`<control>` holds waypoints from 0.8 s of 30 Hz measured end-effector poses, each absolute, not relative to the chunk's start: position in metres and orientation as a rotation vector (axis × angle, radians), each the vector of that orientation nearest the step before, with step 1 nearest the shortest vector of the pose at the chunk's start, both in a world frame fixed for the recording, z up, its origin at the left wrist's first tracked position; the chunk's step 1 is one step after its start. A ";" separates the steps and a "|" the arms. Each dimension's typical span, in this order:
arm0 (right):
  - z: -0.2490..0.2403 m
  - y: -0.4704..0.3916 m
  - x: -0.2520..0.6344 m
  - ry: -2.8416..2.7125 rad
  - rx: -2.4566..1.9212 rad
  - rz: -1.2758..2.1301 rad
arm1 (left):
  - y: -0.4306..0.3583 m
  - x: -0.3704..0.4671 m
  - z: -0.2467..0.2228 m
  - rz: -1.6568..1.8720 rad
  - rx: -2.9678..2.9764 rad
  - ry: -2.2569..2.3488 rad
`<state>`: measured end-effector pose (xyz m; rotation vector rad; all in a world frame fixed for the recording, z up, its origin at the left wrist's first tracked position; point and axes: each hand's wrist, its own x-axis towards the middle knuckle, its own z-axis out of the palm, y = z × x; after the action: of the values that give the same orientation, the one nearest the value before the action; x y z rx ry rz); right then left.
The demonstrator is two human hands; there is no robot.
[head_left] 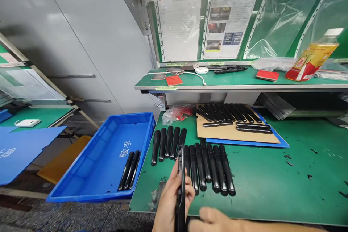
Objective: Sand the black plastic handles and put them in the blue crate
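My left hand (174, 195) is wrapped around a long black plastic handle piece (181, 192), held upright with its narrow edge towards me. My right hand (210, 219) is at the bottom edge, slightly blurred, its fingers curled close to the piece's lower end. Whatever those fingers may hold is hidden. Just beyond my left hand, a row of similar black handle pieces (208, 166) lies side by side on the green table. Another group of black pieces (169, 143) lies to its left.
A blue bin (103, 145) at the left holds three black pieces (129, 170). Behind the rows, thinner black strips (228, 112) lie on a cardboard sheet (239, 135). Black scraps (289, 163) dot the table's right side. A shelf (233, 82) crosses the back, carrying a drink bottle (312, 58).
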<state>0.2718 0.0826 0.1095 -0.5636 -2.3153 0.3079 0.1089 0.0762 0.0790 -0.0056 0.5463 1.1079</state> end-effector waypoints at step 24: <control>0.136 0.074 0.301 -1.634 -0.907 0.562 | 0.044 0.117 0.112 1.060 0.463 0.510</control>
<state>0.3008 0.0736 0.1363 -0.9072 -1.6337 0.5623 0.1170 0.0444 0.1123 0.4626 0.5098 1.0603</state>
